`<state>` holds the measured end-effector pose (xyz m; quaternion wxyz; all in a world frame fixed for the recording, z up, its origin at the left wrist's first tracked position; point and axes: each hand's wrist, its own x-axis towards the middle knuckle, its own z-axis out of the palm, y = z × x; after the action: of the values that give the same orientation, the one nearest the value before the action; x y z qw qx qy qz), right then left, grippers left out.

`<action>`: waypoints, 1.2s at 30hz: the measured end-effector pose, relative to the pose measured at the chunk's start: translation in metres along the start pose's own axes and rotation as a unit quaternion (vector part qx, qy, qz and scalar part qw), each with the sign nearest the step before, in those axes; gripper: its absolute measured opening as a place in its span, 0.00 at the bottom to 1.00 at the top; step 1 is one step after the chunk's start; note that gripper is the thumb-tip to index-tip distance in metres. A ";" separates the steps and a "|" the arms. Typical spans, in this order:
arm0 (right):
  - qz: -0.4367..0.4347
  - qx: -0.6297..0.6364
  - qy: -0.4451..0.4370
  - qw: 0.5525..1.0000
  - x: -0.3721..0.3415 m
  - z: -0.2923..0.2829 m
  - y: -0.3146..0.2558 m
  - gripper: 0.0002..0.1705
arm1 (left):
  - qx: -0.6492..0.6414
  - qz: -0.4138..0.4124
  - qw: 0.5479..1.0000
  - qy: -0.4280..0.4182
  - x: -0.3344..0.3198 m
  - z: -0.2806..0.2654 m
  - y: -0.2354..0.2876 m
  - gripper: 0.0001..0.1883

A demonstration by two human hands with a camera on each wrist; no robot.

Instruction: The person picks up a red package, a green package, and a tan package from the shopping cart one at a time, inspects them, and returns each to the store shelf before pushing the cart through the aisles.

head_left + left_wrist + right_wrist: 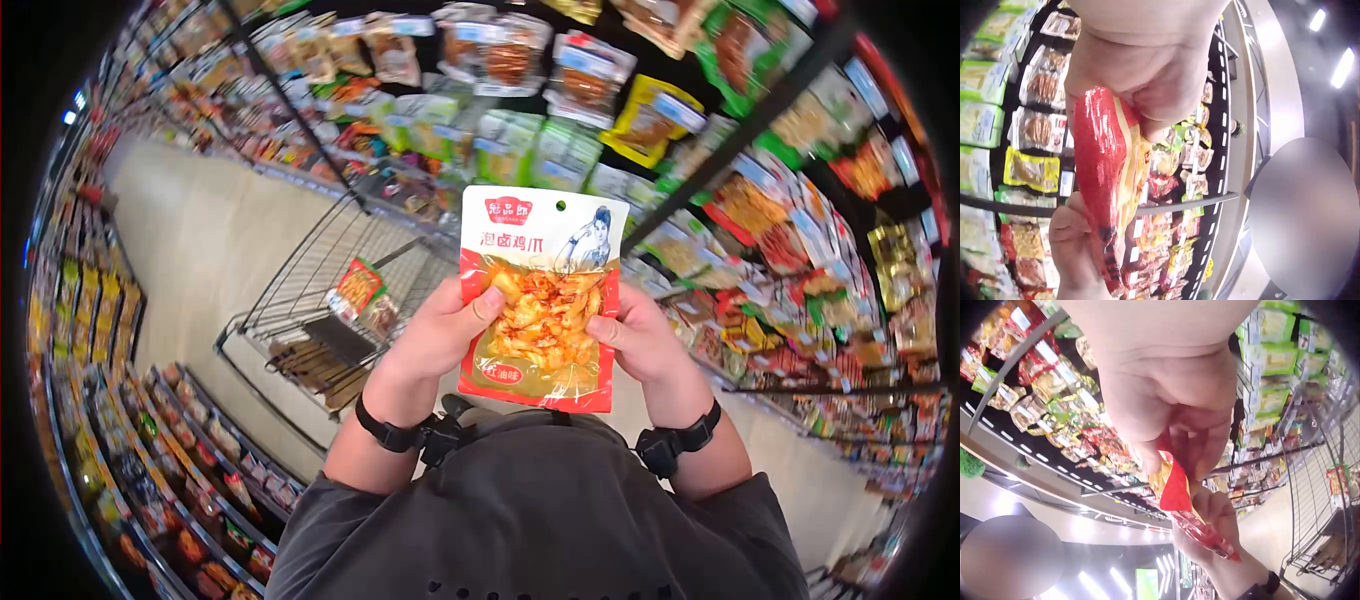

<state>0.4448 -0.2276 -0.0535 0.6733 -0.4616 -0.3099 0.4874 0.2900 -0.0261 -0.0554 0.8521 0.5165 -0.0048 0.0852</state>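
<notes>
A snack packet of chicken feet (540,300), white at the top and red along the sides, faces up in front of the chest in the head view. My left hand (437,325) grips its left edge, thumb on the front and fingers hidden behind. On the opposite edge my right hand (640,335) holds it the same way, its thumb pressing beside the clear window. The left wrist view shows the red back of the packet (1100,162) below the left hand (1141,81). In the right wrist view, fingers of the right hand (1169,400) pinch the packet's side (1175,487).
A wire shopping cart (300,270) stands to the left, with a red and green packet (358,287) and a flattish brown item (315,370) in it. Shelves of hanging packets (590,75) run along the front and right. More stocked shelves (170,440) line the left.
</notes>
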 end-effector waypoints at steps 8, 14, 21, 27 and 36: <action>-0.086 0.029 0.119 0.989 -0.145 -0.126 -0.033 0.27 | -0.032 -0.056 0.991 -0.118 0.112 0.145 -0.085 0.26; -0.135 0.046 0.189 0.972 -0.236 -0.192 -0.057 0.28 | -0.013 -0.085 0.973 -0.216 0.176 0.234 -0.143 0.27; -0.139 0.000 0.300 0.944 -0.290 -0.238 -0.074 0.23 | 0.095 -0.154 0.962 -0.203 0.227 0.298 -0.173 0.22; -0.092 0.029 0.409 0.907 -0.281 -0.277 -0.074 0.19 | 0.159 -0.120 0.958 -0.204 0.261 0.308 -0.192 0.21; -0.150 -0.064 0.435 0.885 -0.243 -0.292 -0.150 0.19 | 0.113 -0.056 0.967 -0.221 0.340 0.308 -0.133 0.22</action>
<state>0.6730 -0.5651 -0.0183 0.7742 -0.6179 -0.0818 0.1100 0.6691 -0.3097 0.0043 0.7694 0.6148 -0.1546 -0.0784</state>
